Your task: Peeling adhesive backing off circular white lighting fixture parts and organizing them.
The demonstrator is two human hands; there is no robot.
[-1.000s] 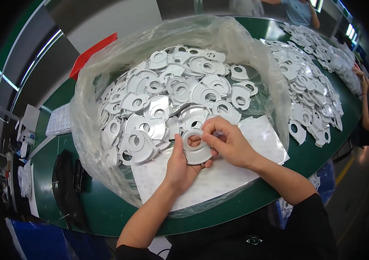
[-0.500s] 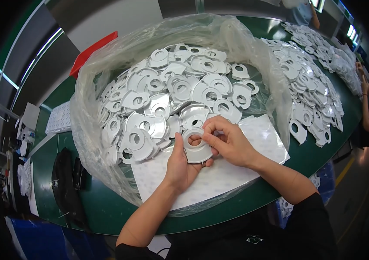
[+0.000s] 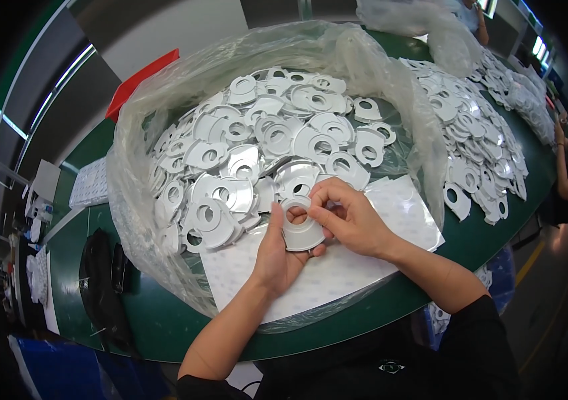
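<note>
My left hand [image 3: 277,257] cups a round silvery disc [image 3: 303,230] with a hole in its middle, thumb along its left edge. My right hand [image 3: 351,217] rests on the same disc from the right, fingertips pinching at the rim of the hole. Both hands hover over a white sheet [image 3: 337,273] lying at the near edge of an open clear plastic bag [image 3: 137,220]. Just beyond the hands, a heap of several similar discs [image 3: 264,147] fills the bag.
The bag sits on a green table [image 3: 164,320]. More loose discs [image 3: 477,147] spread over the table to the right. A red flat object [image 3: 141,80] lies behind the bag, a black item [image 3: 101,280] at the left. Another person's arm [image 3: 567,173] shows at the far right.
Both hands stay on the disc in nearly the same place; the right fingers have shifted slightly at the hole's rim.
</note>
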